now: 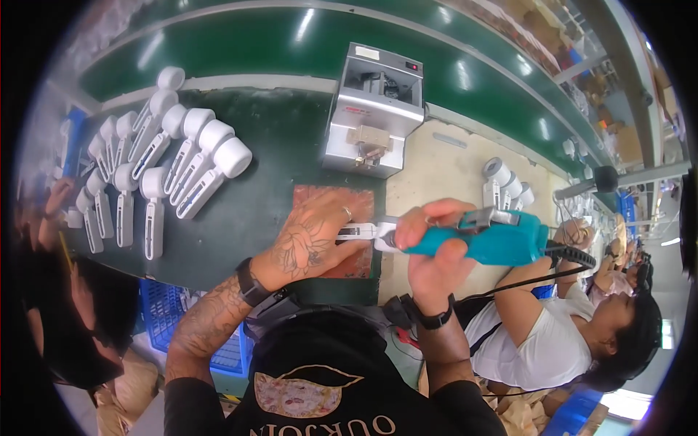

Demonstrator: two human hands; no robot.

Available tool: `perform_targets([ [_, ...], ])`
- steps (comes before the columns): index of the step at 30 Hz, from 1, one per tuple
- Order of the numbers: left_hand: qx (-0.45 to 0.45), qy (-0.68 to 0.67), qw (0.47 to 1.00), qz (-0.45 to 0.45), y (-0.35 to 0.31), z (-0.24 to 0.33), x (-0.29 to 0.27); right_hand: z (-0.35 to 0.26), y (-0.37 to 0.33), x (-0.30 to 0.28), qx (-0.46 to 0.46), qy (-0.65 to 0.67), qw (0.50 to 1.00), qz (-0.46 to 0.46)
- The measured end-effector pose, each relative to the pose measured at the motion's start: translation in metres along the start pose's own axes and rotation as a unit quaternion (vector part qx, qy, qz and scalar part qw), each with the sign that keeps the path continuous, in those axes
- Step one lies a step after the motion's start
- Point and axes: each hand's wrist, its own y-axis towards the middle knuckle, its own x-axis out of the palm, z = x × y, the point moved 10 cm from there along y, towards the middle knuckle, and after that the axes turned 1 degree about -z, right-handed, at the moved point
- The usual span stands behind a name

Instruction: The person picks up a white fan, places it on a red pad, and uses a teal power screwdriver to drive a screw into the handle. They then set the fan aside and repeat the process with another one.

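My left hand (313,232) lies over a white plastic piece with a slotted handle (355,232) and holds it down on a reddish-brown mat (358,196). Part of this piece is hidden under the fingers. Wrapped round a teal corded electric screwdriver (502,243), my right hand (436,251) holds the tool level, its front end pointing left at the white piece. The fingers cover the tip, so I cannot tell if it touches a screw.
Several white round-headed pieces with slotted handles (193,192) lie at the left. A silver screw-feeder-like machine (374,116) stands at the back. More white pieces (498,174) sit at the right. A co-worker (556,334) is close by, below the screwdriver's cable (574,258). A blue crate (163,309) stands below the table's edge.
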Motion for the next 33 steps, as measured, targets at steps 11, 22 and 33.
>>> perform_targets([
  [11,0.042,-0.047,0.998,0.010,-0.010,-0.008,0.006,0.015,0.008,0.034,-0.001,0.006,0.998,-0.057],
  [22,0.044,-0.046,0.997,0.037,0.007,-0.019,-0.009,0.005,0.051,0.028,-0.059,0.012,0.998,-0.036],
  [33,0.049,-0.054,0.997,-0.016,-0.004,-0.021,0.004,0.038,0.100,0.043,-0.089,-0.079,0.992,-0.035],
])
